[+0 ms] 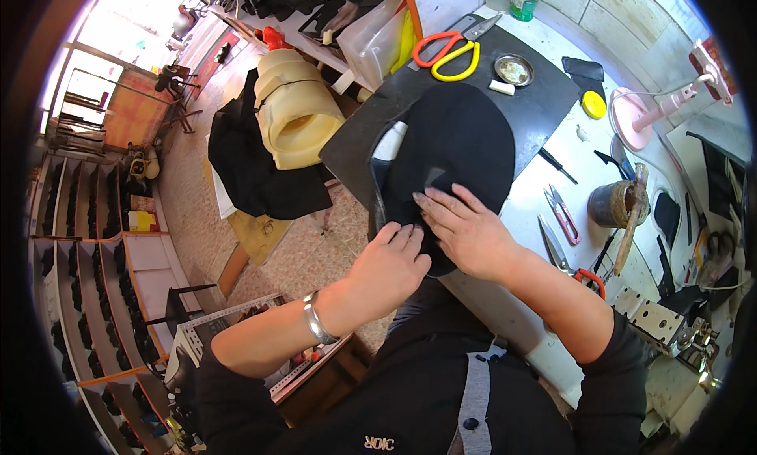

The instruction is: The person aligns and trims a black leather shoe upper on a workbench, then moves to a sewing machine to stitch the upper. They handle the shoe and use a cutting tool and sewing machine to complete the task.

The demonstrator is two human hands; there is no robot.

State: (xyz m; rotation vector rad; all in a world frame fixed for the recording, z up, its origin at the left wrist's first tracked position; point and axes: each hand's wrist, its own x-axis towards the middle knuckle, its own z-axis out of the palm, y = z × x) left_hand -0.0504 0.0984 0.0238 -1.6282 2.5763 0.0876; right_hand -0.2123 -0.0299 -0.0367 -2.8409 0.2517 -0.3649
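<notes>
A large rounded piece of black material (461,139) lies over a dark grey board (544,84) at the table's near left corner. Along its left side an edge stands up, showing a grey and white inner face. My left hand (388,270), with a silver bracelet on the wrist, has its fingers curled over the near left edge of the piece. Lying on the black surface beside it is my right hand (465,230), fingers stretched out. The two hands almost meet. What lies beneath my left fingers is hidden.
Red-and-yellow-handled scissors (445,57), a small white block (501,87) and a round metal lid (514,69) lie beyond. On the right are snips (563,215), orange-handled scissors (556,246), a pot (611,203) with a stick and a pink lamp stand (631,116). A cream roll (300,120) sits left.
</notes>
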